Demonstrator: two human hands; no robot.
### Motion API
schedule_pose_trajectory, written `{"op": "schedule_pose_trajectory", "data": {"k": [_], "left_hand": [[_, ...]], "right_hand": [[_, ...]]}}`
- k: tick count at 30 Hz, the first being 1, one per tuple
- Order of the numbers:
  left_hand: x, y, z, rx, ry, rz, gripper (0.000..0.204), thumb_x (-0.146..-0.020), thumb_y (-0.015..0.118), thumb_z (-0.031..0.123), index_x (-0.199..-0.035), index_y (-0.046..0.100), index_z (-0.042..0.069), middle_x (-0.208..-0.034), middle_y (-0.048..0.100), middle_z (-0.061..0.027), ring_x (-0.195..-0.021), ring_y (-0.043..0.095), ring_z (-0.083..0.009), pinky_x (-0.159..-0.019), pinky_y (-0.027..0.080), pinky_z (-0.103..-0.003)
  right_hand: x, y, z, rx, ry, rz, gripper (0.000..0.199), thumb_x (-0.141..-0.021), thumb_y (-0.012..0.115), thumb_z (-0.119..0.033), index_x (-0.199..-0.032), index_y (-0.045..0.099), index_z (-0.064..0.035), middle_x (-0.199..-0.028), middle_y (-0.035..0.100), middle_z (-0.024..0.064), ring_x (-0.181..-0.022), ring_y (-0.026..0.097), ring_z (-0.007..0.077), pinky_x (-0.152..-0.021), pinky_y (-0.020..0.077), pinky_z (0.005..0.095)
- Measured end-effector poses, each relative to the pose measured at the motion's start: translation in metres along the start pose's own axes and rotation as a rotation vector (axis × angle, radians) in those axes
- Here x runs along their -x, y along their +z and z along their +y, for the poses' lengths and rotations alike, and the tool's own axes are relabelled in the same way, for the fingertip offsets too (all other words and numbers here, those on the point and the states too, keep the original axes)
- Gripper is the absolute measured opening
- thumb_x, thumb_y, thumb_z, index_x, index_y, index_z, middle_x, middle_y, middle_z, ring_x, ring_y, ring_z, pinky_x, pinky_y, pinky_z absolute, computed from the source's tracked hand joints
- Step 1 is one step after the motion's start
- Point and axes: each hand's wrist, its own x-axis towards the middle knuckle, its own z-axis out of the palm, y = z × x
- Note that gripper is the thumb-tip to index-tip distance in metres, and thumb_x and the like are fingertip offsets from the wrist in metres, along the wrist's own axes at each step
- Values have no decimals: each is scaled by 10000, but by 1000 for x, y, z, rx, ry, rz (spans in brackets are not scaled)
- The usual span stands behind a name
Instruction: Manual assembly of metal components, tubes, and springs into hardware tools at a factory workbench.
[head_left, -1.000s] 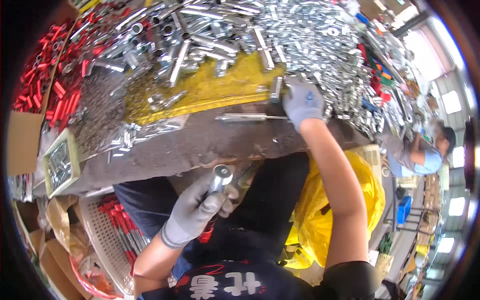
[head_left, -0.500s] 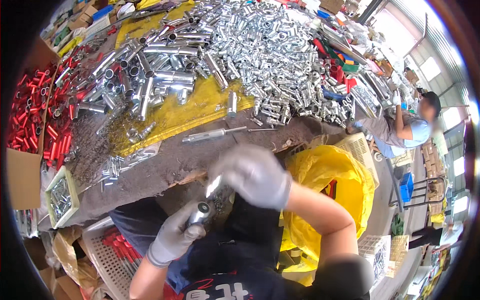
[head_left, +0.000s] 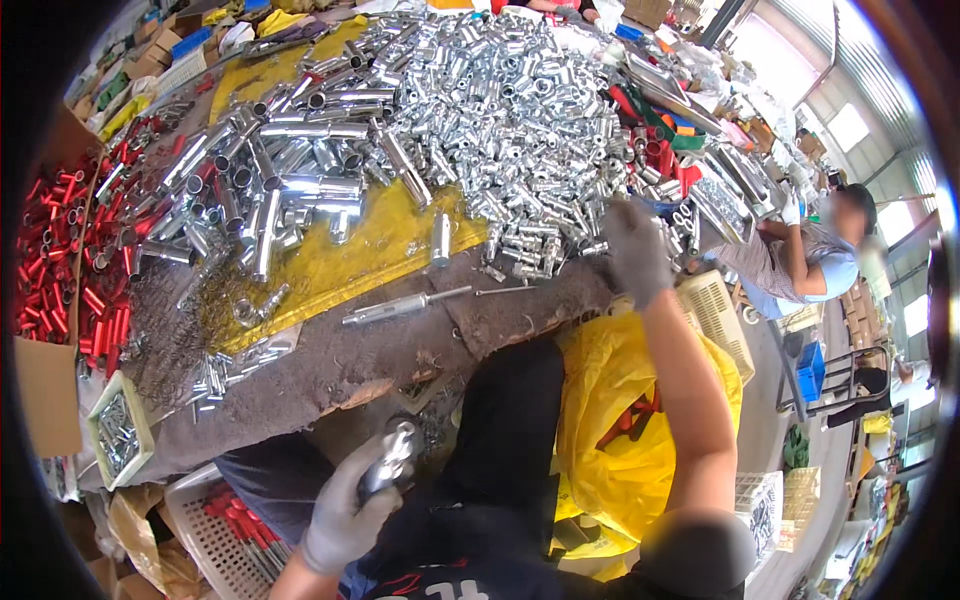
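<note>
My left hand (head_left: 345,520), in a grey-white glove, is closed around a short shiny metal tube (head_left: 392,460) above my lap. A bright rounded top shows on the tube; its lower end is hidden by my glove. My right hand (head_left: 638,250), gloved too, reaches to the near right edge of a heap of small silvery metal fittings (head_left: 510,120). Its fingertips are blurred against the parts, so what they hold, if anything, does not show. On the bench edge between my hands lies a metal cylinder with a thin rod (head_left: 400,307). A single chrome tube (head_left: 441,240) stands nearby.
Larger chrome tubes (head_left: 325,130) lie on a yellow sheet (head_left: 340,270). Red tubes (head_left: 50,270) fill a carton at left, near a small tray (head_left: 147,440) of pins. A yellow bag (head_left: 600,390) with red parts stands beside my right arm. A co-worker (head_left: 810,250) sits at right.
My right hand has moved from above the tube in my left hand out to the heap at the far right. My left hand keeps the tube, now showing a shiny top. The view has shifted slightly.
</note>
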Motion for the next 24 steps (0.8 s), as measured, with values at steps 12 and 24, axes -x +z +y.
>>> {"op": "schedule_pose_trajectory", "data": {"k": [12, 24], "left_hand": [[11, 5, -12, 256, -99, 166, 795, -834, 679, 429, -1403, 281, 42, -999, 606, -201, -639, 599, -169, -566, 492, -266], [14, 2, 8, 216, -205, 241, 814, -844, 673, 424, -1389, 260, -19, -969, 603, -186, -608, 588, -168, -557, 486, -256]], "right_hand": [[-136, -37, 114, 598, 307, -138, 347, -776, 644, -290, -1091, 669, -146, -1116, 634, 189, -1035, 609, 332, -916, 474, 389], [-123, -31, 106, 616, 117, -17, 259, -761, 681, -190, -961, 606, -44, -939, 653, 168, -919, 625, 343, -813, 490, 403]]}}
